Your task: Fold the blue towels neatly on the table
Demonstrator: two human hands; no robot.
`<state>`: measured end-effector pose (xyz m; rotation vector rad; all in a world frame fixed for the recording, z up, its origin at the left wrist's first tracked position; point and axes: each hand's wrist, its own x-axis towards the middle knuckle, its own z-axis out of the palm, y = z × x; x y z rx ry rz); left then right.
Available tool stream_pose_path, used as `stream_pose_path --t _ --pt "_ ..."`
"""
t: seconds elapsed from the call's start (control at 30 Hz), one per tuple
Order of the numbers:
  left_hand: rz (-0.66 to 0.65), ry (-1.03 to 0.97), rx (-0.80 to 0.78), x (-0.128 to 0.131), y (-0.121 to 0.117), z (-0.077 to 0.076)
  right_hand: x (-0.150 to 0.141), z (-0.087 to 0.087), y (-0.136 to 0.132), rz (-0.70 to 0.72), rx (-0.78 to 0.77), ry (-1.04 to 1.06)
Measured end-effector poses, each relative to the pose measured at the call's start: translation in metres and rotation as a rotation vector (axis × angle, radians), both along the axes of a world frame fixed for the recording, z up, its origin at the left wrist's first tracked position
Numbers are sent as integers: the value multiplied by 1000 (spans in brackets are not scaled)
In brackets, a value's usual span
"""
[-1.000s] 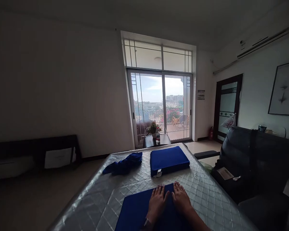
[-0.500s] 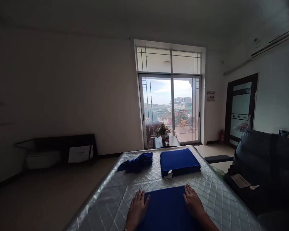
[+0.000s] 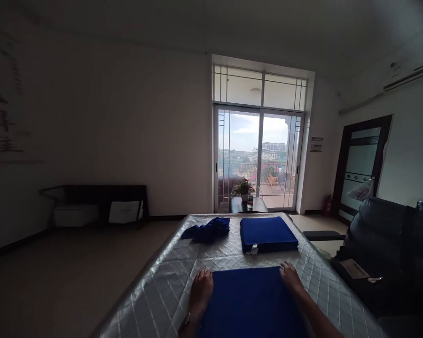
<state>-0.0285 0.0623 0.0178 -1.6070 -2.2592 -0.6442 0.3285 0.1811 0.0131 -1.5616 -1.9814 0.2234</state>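
Observation:
A flat blue cloth point(image 3: 248, 300) lies on the quilted silver table cover point(image 3: 165, 291) right in front of me. My left hand point(image 3: 200, 288) grips its far left corner, fingers curled over the edge. My right hand point(image 3: 291, 277) grips its far right corner the same way. Beyond it sits a neat stack of folded blue cloths point(image 3: 268, 234) with a white tag at the front. A crumpled blue cloth point(image 3: 207, 230) lies to the left of the stack.
A dark sofa point(image 3: 391, 249) with a paper on its seat stands at the right. A small dark table with a plant and a bottle point(image 3: 248, 198) stands before the glass balcony door. A low dark bench point(image 3: 98, 204) lines the left wall.
My hands have moved apart from the middle of the cloth out to its two far corners. The view has turned a little to the left.

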Motion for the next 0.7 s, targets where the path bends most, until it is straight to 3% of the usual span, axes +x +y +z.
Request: stream_pose_path --t 0.17,0.43,0.7 --pt "-39 -78 47 -3 0 3 5 5 14 -56 13 106" --pt "-100 -180 87 3 2 7 0 -9 11 -69 48 336" --pt "-66 -241 85 10 -14 27 0 -18 10 10 55 481"
